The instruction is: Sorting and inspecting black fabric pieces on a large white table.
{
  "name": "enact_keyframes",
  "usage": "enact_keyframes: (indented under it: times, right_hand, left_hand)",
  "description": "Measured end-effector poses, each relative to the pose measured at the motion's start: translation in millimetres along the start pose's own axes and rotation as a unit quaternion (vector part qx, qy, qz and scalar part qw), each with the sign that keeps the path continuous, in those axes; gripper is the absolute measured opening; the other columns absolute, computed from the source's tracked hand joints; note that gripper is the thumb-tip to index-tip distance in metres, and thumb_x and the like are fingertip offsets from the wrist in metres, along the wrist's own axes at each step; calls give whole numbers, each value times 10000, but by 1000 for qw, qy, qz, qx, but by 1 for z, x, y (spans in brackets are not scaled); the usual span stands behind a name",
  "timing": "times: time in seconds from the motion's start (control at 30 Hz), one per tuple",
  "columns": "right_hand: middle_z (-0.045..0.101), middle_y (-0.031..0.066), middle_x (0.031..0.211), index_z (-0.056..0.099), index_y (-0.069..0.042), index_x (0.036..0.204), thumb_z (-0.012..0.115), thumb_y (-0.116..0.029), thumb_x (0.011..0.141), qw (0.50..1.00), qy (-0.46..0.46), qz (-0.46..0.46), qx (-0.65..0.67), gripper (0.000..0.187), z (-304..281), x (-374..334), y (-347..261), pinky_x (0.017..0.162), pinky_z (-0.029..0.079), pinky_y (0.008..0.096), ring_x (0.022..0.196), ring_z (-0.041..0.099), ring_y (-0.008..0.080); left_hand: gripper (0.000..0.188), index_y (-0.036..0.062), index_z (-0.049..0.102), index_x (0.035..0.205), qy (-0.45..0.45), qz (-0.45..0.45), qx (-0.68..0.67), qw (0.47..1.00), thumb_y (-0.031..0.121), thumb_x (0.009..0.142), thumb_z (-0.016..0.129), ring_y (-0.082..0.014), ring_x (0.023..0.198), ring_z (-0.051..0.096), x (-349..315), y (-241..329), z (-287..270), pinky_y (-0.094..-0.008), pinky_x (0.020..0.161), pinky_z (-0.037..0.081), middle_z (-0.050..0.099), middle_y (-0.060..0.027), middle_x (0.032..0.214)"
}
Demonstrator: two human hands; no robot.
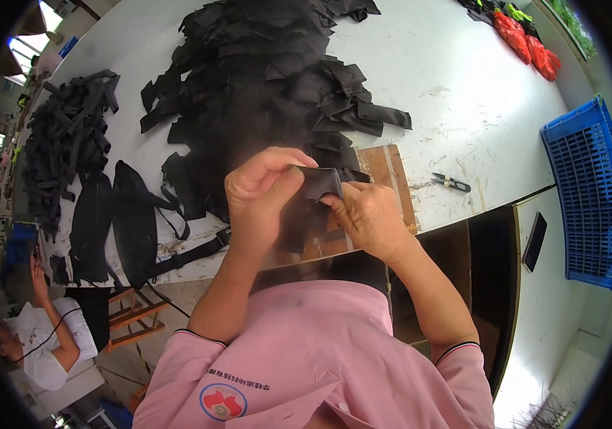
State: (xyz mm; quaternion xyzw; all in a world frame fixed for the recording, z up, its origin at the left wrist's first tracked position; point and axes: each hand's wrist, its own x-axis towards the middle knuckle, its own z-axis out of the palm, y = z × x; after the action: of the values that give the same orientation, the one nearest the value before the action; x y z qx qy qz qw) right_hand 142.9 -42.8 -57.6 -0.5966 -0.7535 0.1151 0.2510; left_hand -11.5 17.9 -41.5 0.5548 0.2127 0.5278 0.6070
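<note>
I watch the left hand and right hand pinch one black fabric piece; two black fabric heaps crowd the bench, one thread snipper nearby.

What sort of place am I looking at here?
Probably a sewing workshop, judging by the heap of black fabric pieces on the white table, the pile of black strips to its left, and the small thread snips on the right.
</note>
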Motion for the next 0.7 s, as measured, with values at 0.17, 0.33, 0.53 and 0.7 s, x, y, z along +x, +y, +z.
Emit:
enact_keyframes:
  times: [0.17, 0.33, 0.53, 0.7]
  right_hand:
    - [490, 72, 521, 475, -63, 616, 609, -220, 779, 986, 109, -41, 118, 263, -14, 0, -6, 427, 398, 347, 478, 522, 268]
    - [470, 84, 507, 462, -52, 594, 599, -187, 787, 997, 42, 3, 68, 272, 4, -5, 3, 423, 386, 345, 466, 500, 272]
    - [447, 46, 495, 450, -14, 573, 495, -270, 885, 880, 131, 26, 455, 406, -82, 15, -39, 435, 366, 285, 444, 460, 160]
    - [382, 50, 466, 414, -24, 531, 417, -289, 923, 760, 290, 188, 551, 473, -54, -59, 13, 455, 340, 264, 456, 432, 164]
  left_hand:
    - [72, -33, 582, 836, -12, 18, 13, 1000, -57, 780, 544, -121, 819, 545, -7, 5, -6, -237, 760, 425, 598, -100, 898]
    - [78, -36, 578, 846, -37, 32, 59, 997, -59, 779, 545, -120, 809, 537, -4, 0, -4, -244, 740, 426, 596, -103, 891]
    - [281, 32, 585, 950, -20, 64, 536, 841, 13, 675, 638, -212, 830, 541, -17, -32, -30, -300, 720, 424, 584, -85, 857]
    - [241, 39, 594, 883, -128, 57, 677, 723, 25, 651, 656, -246, 777, 508, -26, -60, -59, -341, 703, 407, 571, -65, 820]
